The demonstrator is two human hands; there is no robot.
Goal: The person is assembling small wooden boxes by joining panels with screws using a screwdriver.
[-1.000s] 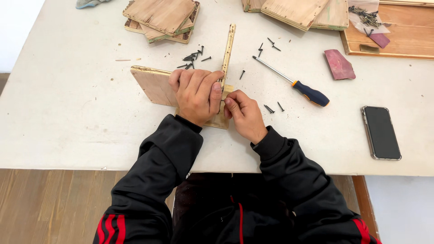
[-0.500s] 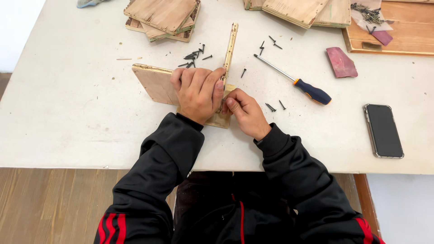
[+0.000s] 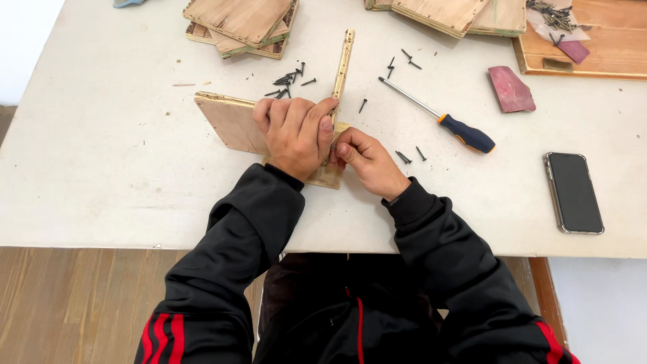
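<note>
Almost nothing has been altered over the last second: the two hands are found in the same places on the plywood assembly, and only a slight drift of the view is noticed, the smartphone point(image 3: 574, 192) sitting a little differently in the picture. From this stillness it is judged that the pieces are being steadied and aligned rather than moved, and that no fastening stroke has been made.

The left hand point(image 3: 294, 133) is laid over the flat plywood panel point(image 3: 229, 121), fingers curled and pressed down on it, with the fingertips against the upright plywood strip point(image 3: 342, 67) that runs away toward the far side of the white table point(image 3: 101, 168). The right hand point(image 3: 367, 158) is closed in a pinch just right of the left thumb, at the near end of the strip; something small seems to be held there, but what it is cannot be told.

The joint between panel and strip is covered by both hands, so how the pieces meet is not shown. Black screws point(image 3: 286, 79) are scattered just beyond the left hand, and a blue-handled screwdriver point(image 3: 438, 116) is left untouched to the right. Stacks of plywood boards point(image 3: 239, 23) at the far edge are cut off by the frame, as is a wooden tray point(image 3: 593, 47) at far right, near a reddish sanding block point(image 3: 510, 87).
</note>
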